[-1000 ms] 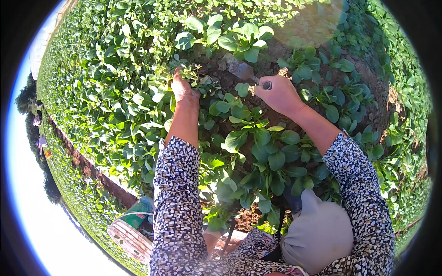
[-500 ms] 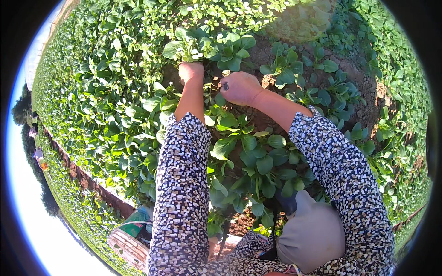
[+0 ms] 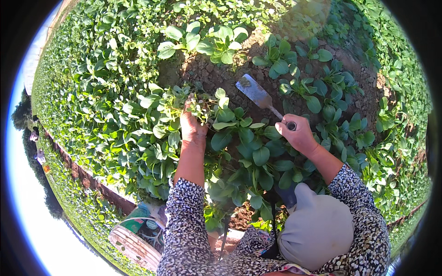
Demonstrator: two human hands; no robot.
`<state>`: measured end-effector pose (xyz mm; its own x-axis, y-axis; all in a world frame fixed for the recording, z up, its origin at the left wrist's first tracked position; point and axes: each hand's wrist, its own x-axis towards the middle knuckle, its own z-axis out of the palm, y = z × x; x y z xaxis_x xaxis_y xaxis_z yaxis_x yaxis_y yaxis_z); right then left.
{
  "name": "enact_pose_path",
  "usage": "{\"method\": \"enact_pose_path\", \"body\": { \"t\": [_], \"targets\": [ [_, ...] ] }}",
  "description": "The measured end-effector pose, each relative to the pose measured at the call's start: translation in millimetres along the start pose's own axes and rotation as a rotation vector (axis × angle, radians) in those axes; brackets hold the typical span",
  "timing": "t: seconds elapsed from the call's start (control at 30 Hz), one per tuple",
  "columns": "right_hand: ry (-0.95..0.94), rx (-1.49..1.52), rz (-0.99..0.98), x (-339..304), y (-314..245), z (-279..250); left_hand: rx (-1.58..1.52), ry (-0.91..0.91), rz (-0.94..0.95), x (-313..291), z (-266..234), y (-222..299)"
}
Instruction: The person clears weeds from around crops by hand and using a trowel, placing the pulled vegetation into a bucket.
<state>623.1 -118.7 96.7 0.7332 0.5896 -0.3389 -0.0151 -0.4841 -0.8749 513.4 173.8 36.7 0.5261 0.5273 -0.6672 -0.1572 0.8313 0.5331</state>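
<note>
My left hand (image 3: 192, 126) is closed around a bunch of small-leaved weeds (image 3: 172, 103), whose stems and leaves stick out past the fingers. It is above the leafy greens, left of the middle. In my right hand (image 3: 300, 134) is a hand trowel (image 3: 254, 92), gripped by its handle. The trowel's flat metal blade points up and to the left over bare brown soil (image 3: 205, 72), with a bit of dirt on it. Broad-leaved green plants (image 3: 260, 154) grow between and below my hands.
Dense greenery (image 3: 110, 92) covers the left side. More leafy plants (image 3: 223, 43) stand beyond the soil patch. At the lower left is a whitish bucket (image 3: 136, 248) with things inside. A rounded grey cloth shape (image 3: 315, 227) lies near my right arm.
Both hands have drawn back toward me, the right one also rightward. The left now carries a bunch of weeds. Bare soil shows where the hands were, and the trowel blade has come into sight.
</note>
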Motion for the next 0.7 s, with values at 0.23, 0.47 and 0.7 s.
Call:
{"method": "enact_pose_path", "body": {
  "t": [0.23,0.47,0.7],
  "targets": [
    [0.02,-0.087,-0.016,-2,0,6,1.91,-0.223,0.478,71,75,-10],
    [0.012,-0.04,0.014,-4,6,3,1.995,-0.141,0.449,50,115,-18],
    [-0.018,0.025,0.042,-3,16,11,-0.219,-0.553,0.032,-45,-15,46]
  ]
}}
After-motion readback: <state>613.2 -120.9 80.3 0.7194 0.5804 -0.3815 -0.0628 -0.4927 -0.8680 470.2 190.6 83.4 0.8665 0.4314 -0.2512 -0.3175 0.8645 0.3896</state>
